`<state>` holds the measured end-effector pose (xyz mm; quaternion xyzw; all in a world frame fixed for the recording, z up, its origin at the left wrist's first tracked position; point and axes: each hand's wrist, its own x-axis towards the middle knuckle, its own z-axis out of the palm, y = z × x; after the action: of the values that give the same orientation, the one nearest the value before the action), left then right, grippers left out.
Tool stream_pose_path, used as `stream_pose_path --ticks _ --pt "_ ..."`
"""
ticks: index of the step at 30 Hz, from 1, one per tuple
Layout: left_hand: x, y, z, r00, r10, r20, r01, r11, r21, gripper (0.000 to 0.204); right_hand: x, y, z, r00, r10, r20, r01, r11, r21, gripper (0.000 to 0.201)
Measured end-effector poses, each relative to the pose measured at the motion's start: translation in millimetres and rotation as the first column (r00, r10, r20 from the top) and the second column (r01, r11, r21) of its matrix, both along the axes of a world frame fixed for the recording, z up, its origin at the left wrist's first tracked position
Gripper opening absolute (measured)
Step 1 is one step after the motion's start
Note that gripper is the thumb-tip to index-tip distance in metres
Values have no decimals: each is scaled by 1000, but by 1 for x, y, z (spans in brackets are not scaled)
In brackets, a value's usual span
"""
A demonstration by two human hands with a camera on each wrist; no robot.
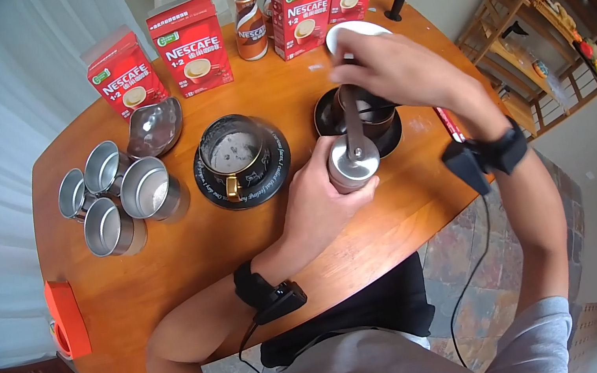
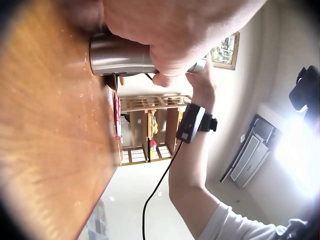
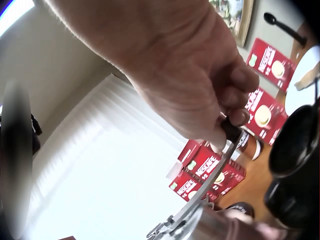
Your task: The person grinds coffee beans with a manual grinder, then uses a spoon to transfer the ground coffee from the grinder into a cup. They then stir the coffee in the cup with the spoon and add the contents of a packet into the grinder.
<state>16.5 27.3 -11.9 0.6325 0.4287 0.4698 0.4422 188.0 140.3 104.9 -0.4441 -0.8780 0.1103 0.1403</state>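
My left hand (image 1: pixel 311 212) grips the steel body of a manual coffee grinder (image 1: pixel 345 177), which stands upright on the table near its front edge. In the left wrist view the grinder's base (image 2: pixel 117 56) shows at the tabletop, with fingers wrapped higher up. My right hand (image 1: pixel 402 71) holds the dark knob (image 3: pixel 231 131) at the end of the grinder's crank arm (image 1: pixel 353 119). The crank points away from me, toward the back of the table. Just behind the grinder sits a black cup on a black saucer (image 1: pixel 392 143), partly hidden by the right hand and crank.
Left of the grinder, a glass cup (image 1: pixel 232 149) with a gold handle stands on a black lettered saucer (image 1: pixel 262 194). Several steel cups (image 1: pixel 149 189), a clear dish (image 1: pixel 154 128) and an orange object (image 1: pixel 68 319) lie further left. Red Nescafe boxes (image 1: pixel 191 49), bottles (image 1: pixel 250 23) and a white plate (image 1: pixel 376 26) line the back.
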Motion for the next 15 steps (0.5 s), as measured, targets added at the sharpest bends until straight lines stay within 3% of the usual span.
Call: stream_pose_path --ticks 1,5,7,9,13,15 --pt "0 0 -1 1000 -3 15 3 1000 -11 45 17 -15 6 998 -50 23 50 999 11 29" --pt "0 1 -3 999 -28 45 29 999 -30 45 59 -81 27 988 -149 43 155 963 -221 22" --pt "-1 1 -4 1000 -20 14 20 1000 -18 47 70 -116 26 997 -48 61 59 978 -198 21" --pt "0 0 -1 1000 -15 21 15 1000 0 46 60 -145 41 985 43 169 7 957 -289 22" --pt "0 -1 1 999 -26 38 27 999 -35 44 23 -158 31 903 426 50 -401 880 -254 23" --pt "0 -2 4 998 -33 44 36 996 -81 46 -7 -152 23 845 531 64 -504 831 -236 25"
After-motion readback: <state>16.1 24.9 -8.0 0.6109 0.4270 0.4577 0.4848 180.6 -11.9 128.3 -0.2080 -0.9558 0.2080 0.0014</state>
